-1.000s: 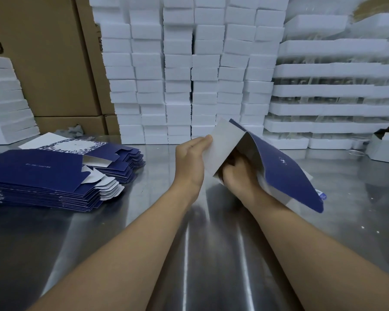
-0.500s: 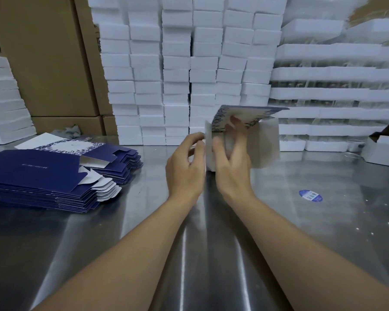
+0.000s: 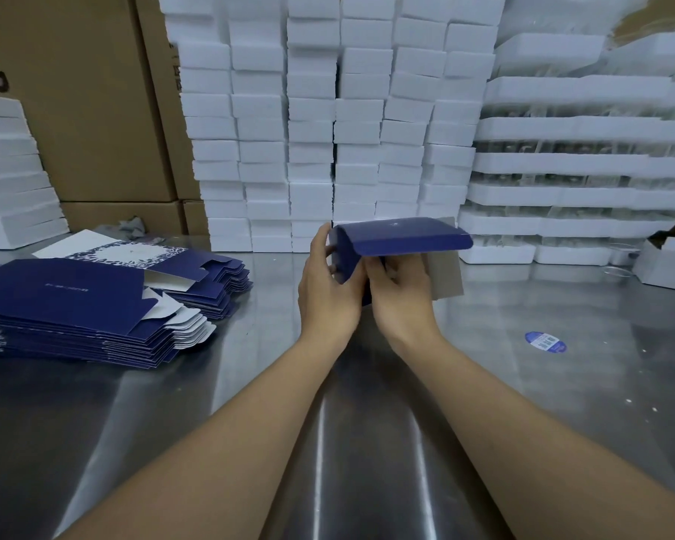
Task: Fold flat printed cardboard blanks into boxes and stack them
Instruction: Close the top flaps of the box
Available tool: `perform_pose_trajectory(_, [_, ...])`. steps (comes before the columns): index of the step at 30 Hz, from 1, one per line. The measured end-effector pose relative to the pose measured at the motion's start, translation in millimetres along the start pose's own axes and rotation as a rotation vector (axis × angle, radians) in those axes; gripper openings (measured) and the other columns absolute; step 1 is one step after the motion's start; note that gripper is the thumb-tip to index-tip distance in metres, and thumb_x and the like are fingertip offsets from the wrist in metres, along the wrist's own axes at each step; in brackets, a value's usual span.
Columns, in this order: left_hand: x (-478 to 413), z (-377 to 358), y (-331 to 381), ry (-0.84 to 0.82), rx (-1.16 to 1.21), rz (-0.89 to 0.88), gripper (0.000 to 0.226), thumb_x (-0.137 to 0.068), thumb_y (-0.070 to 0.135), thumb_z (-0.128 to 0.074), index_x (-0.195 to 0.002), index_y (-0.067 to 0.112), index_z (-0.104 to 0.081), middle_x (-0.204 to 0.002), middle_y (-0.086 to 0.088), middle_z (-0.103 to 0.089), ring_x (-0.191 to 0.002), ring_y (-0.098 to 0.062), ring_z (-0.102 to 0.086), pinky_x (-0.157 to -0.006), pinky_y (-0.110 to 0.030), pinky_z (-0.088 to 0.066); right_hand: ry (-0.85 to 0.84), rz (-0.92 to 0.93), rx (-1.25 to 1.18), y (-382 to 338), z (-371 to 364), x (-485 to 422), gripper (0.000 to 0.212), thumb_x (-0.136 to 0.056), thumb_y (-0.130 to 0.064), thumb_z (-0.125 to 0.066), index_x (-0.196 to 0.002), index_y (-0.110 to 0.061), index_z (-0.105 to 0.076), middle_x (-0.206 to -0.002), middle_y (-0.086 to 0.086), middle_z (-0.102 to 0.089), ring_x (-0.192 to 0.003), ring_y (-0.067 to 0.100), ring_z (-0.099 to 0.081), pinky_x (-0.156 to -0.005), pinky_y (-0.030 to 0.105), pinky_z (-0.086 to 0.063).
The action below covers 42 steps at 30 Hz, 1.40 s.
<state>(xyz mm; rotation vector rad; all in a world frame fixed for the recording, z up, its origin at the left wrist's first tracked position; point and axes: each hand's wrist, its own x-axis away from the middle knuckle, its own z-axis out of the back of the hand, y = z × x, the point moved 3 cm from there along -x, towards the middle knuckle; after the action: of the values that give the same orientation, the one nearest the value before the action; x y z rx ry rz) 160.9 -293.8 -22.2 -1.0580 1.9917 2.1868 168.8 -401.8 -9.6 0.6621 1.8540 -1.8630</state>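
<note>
- My two bare forearms come in from the bottom edge over the steel table (image 3: 227,415), which is shiny with glare streaks.
- Left hand (image 3: 330,296): the fingers are curled round the left end of the half-folded box (image 3: 402,237), with the thumb on the near blue side flap. It is grasping the box.
- Right hand (image 3: 402,302): it sits just beside the left, back of the hand to the camera. The fingers run up under the blue top panel and hold the box from below. The panel hides the fingertips, so I can't tell exactly how they lie.
- The box is held up off the table at centre view, between both hands. Its blue top panel is roughly level and the left flap is bent down. A grey unprinted panel hangs at the right, behind my right hand.
- Blue oval sticker (image 3: 545,342): flat on the table to the right, well apart from my hands.
- Stack of flat blanks (image 3: 67,302): on the table to the left, well apart from my hands, blue face up, white tabs poking out on its right side.
- Second stack (image 3: 215,284): just behind the first. The sheet with the blue floral border and white centre lies at its back.
- Open white carton (image 3: 667,267): on the table at the far right edge.
- White foam blocks (image 3: 328,130): stacked in tall columns along the table's back edge, behind the box.
- Long white trays (image 3: 581,163): piled up to the right of the blocks.
- Brown cartons (image 3: 94,111): at back left, with a leaning white pile (image 3: 8,181) in front of them at the far left.
</note>
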Motion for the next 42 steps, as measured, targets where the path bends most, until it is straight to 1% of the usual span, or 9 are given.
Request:
perform_pose_trajectory(5, [-11.9,1.5,1.7,0.133,0.078,0.077,0.022,-0.102,0.014,-0.062,-0.123,0.009,-0.061,-0.096,0.003,-0.069,-0.085,-0.003,-0.068,-0.067,-0.012,-0.045,-0.036,0.140,0.143,-5.5,-7.4,4.9,0.022,-0.098,-0.008,-0.061,-0.114,-0.024,-0.062,-0.106,-0.003,-0.069,-0.103,0.013,-0.069,-0.087,0.039,-0.061])
perform_pose_trajectory(10, [-8.5,18.3,-16.1,0.294,0.865,0.528,0.013,-0.094,0.025,-0.063,-0.102,0.019,-0.054,-0.073,-0.005,-0.062,-0.062,-0.024,-0.060,-0.056,-0.027,-0.052,-0.185,0.454,0.426,-23.6,-17.7,21.8,0.005,-0.096,-0.032,-0.064,-0.095,-0.028,-0.061,-0.087,-0.012,-0.061,-0.083,0.010,-0.057,-0.068,0.025,-0.047])
perform_pose_trajectory(13, [-9.9,21.4,-17.4,0.387,0.624,0.502,0.043,-0.086,0.019,-0.086,-0.107,0.024,-0.049,-0.086,-0.003,-0.064,-0.061,-0.021,-0.069,-0.056,-0.026,-0.053,-0.182,0.148,0.496,-14.9,-28.5,26.2,0.041,-0.098,-0.041,-0.054,-0.061,-0.022,-0.053,-0.055,-0.006,-0.054,-0.057,0.014,-0.052,-0.055,0.035,-0.041])
perform_pose_trajectory(19, [-9.9,10.4,-18.9,0.237,0.592,0.531,0.101,-0.072,0.032,-0.098,-0.155,0.004,-0.047,-0.109,-0.016,-0.079,-0.073,-0.021,-0.075,-0.052,-0.025,-0.054,-0.130,-0.534,-0.029,3.2,-30.3,19.6,0.050,-0.103,-0.048,-0.057,-0.062,-0.021,-0.066,-0.051,-0.011,-0.060,-0.049,0.003,-0.056,-0.058,0.025,-0.045])
perform_pose_trajectory(23, [-6.9,-0.2,-16.4,0.109,0.546,0.512,0.070,-0.076,0.037,-0.095,-0.130,0.011,-0.056,-0.064,-0.003,-0.063,-0.048,-0.012,-0.056,-0.045,-0.019,-0.044,-0.074,-0.582,-0.164,4.1,-28.5,15.3,0.047,-0.106,-0.039,-0.055,-0.066,-0.016,-0.061,-0.048,-0.008,-0.054,-0.039,0.001,-0.047,-0.041,0.015,-0.036])
perform_pose_trajectory(29, [0.2,-6.9,-11.2,0.146,0.531,0.525,0.051,-0.088,0.031,-0.086,-0.122,0.004,-0.058,-0.059,-0.001,-0.063,-0.056,-0.018,-0.062,-0.054,-0.026,-0.051,0.090,-0.562,-0.220,3.6,-32.0,14.1,0.038,-0.104,-0.021,-0.053,-0.068,-0.013,-0.063,-0.052,-0.004,-0.058,-0.048,0.010,-0.053,-0.051,0.024,-0.045])
perform_pose_trajectory(32, [5.5,-14.2,-11.3,0.114,0.533,0.589,0.030,-0.094,0.033,-0.078,-0.089,0.008,-0.062,-0.058,-0.001,-0.062,-0.052,-0.016,-0.060,-0.051,-0.023,-0.050,0.138,-0.558,-0.184,3.8,-28.9,11.6,0.036,-0.099,-0.018,-0.054,-0.064,-0.016,-0.064,-0.052,-0.005,-0.061,-0.057,0.015,-0.061,-0.066,0.035,-0.053])
perform_pose_trajectory(35, [8.3,-18.0,-8.5,0.089,0.514,0.595,0.033,-0.098,0.031,-0.072,-0.075,0.013,-0.058,-0.061,0.000,-0.058,-0.058,-0.018,-0.057,-0.056,-0.025,-0.047,0.127,-0.537,-0.153,5.0,-28.0,10.4,0.036,-0.099,-0.019,-0.054,-0.066,-0.012,-0.066,-0.064,0.006,-0.069,-0.068,0.026,-0.067,-0.077,0.041,-0.057])
perform_pose_trajectory(42, [8.0,-9.4,-1.9,0.117,0.489,0.623,0.046,-0.101,0.030,-0.065,-0.057,0.019,-0.054,-0.045,0.005,-0.048,-0.041,-0.013,-0.047,-0.041,-0.015,-0.036,0.069,-0.559,-0.271,8.9,-32.2,11.9,0.038,-0.104,-0.025,-0.059,-0.068,-0.013,-0.062,-0.055,-0.001,-0.053,-0.054,0.016,-0.047,-0.057,0.029,-0.043])
